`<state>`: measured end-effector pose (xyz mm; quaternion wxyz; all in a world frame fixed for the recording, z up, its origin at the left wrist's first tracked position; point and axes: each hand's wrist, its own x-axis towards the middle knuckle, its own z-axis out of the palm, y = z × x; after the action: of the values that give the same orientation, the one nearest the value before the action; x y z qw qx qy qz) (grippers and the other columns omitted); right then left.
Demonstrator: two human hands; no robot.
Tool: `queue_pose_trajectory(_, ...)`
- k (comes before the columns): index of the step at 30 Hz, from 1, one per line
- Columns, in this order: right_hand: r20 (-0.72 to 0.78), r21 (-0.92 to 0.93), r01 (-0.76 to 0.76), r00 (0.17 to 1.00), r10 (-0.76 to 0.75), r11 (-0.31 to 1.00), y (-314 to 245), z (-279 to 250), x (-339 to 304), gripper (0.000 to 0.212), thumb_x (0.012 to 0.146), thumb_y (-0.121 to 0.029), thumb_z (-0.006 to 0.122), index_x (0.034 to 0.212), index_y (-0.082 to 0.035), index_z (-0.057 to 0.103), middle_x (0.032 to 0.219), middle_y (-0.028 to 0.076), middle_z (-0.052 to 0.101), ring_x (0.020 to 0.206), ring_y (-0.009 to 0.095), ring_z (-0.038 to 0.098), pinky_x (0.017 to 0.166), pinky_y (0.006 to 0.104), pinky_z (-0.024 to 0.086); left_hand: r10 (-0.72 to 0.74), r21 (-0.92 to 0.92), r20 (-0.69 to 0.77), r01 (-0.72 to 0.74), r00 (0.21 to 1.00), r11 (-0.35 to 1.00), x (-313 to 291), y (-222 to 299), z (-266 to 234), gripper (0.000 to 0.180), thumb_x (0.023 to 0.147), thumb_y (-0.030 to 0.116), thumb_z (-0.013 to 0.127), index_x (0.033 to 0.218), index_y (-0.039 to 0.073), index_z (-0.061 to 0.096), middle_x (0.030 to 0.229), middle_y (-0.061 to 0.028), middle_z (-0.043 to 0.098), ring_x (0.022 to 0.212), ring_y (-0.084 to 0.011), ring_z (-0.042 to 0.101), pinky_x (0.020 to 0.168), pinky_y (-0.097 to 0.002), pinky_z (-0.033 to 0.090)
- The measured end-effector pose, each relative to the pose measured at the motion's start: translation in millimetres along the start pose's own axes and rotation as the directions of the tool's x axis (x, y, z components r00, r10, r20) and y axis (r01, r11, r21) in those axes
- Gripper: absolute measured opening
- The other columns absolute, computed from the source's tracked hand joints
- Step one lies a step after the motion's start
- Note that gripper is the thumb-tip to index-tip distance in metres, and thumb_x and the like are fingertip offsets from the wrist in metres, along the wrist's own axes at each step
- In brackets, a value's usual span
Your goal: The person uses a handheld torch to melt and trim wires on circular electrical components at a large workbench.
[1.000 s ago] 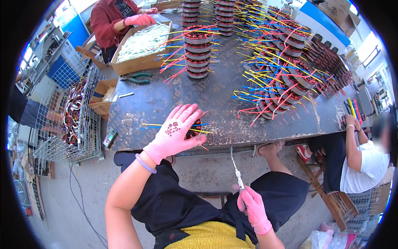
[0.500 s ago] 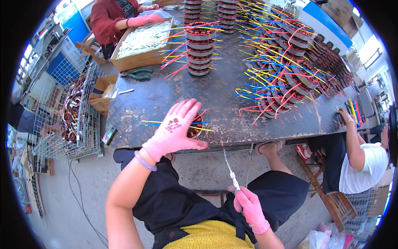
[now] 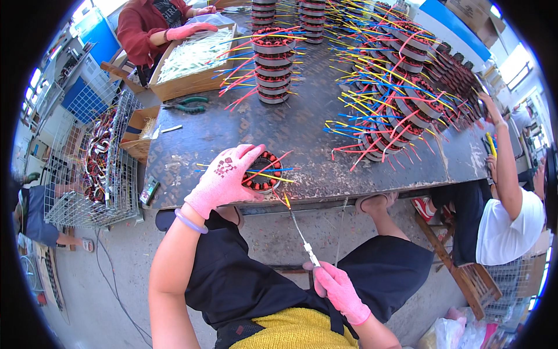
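Ring (image 3: pixel 268 170) and torch (image 3: pixel 308 248) close together

I see the ring face up at the table's (image 3: pixel 218 129) near edge, red-and-black coils crossed by red, yellow and blue wires (image 3: pixel 285 169). The thin torch slants up leftward, its tip glowing yellow-orange near the ring.

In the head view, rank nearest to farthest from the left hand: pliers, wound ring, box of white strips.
1. Wound ring: touching the left hand, right side
2. Pliers: ahead, leftward
3. Box of white strips: beyond pliers

Grey floor (image 3: pixel 129 251), bright window (image 3: pixel 518 65)
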<state>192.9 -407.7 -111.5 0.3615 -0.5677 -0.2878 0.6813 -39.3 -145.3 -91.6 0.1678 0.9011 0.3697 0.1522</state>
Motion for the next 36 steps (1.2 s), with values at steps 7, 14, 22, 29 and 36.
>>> queue_pose_trajectory(7, -0.014, -0.026, -0.006, 1.0, 0.006, 1.0, -3.5, 2.0, -1.4, 0.036, 0.106, -0.026, 0.051, 0.128, -0.001, 0.061, 0.064, -0.005, 0.048, 0.059, 0.004, 0.041, 0.056, 0.0211, 0.033, 0.017, 0.0, -0.014, -0.017, 1.0, 1.0, -2.0, -5.1, 3.2, 0.099, 0.059, 0.032, 0.089, 0.146, 0.009, 0.046, 0.138, -0.018, 0.053, 0.126, -0.0386, 0.052, 0.108, -0.0439, 0.042)
queue_pose_trajectory(14, -0.013, -0.029, 0.015, 1.0, -0.015, 0.999, 1.0, 2.2, -1.5, 0.035, 0.106, -0.028, 0.05, 0.128, -0.003, 0.062, 0.063, -0.005, 0.047, 0.059, 0.004, 0.041, 0.056, 0.0214, 0.033, -0.004, -0.003, 0.028, 0.004, 1.0, 1.0, -0.1, -5.1, 1.6, 0.102, 0.06, 0.034, 0.089, 0.147, 0.01, 0.044, 0.14, -0.0192, 0.052, 0.127, -0.0391, 0.052, 0.109, -0.0446, 0.041)
queue_pose_trajectory(22, -0.026, -0.05, -0.006, 1.0, 0.005, 0.999, -4.0, 3.8, -3.4, 0.035, 0.106, -0.028, 0.049, 0.127, -0.002, 0.062, 0.063, -0.005, 0.047, 0.059, 0.004, 0.041, 0.056, 0.022, 0.034, 0.01, -0.005, -0.006, -0.01, 1.0, 1.0, -0.9, -4.5, 2.4, 0.101, 0.059, 0.034, 0.09, 0.147, 0.01, 0.046, 0.138, -0.0196, 0.053, 0.125, -0.0395, 0.053, 0.108, -0.0448, 0.042)
queue_pose_trajectory(29, -0.014, 0.045, 0.019, 1.0, -0.018, 0.999, -0.9, 4.1, -0.9, 0.034, 0.106, -0.025, 0.05, 0.128, -0.002, 0.061, 0.063, -0.006, 0.047, 0.058, 0.004, 0.041, 0.055, 0.0212, 0.032, 0.017, 0.003, -0.012, -0.017, 1.0, 1.0, -3.3, -8.4, 2.4, 0.102, 0.059, 0.035, 0.09, 0.147, 0.008, 0.045, 0.139, -0.0205, 0.052, 0.126, -0.0395, 0.053, 0.108, -0.0442, 0.042)
queue_pose_trajectory(36, -0.038, 0.051, 0.02, 0.999, -0.018, 0.998, -4.2, 4.0, -4.9, 0.034, 0.106, -0.024, 0.05, 0.127, 0.001, 0.061, 0.064, -0.006, 0.047, 0.058, 0.003, 0.041, 0.054, 0.0212, 0.031, 0.025, -0.03, 0.002, -0.025, 1.0, 0.999, -0.9, -9.9, 5.2, 0.103, 0.059, 0.038, 0.091, 0.145, 0.004, 0.046, 0.14, -0.0208, 0.052, 0.128, -0.0389, 0.051, 0.109, -0.0433, 0.041)
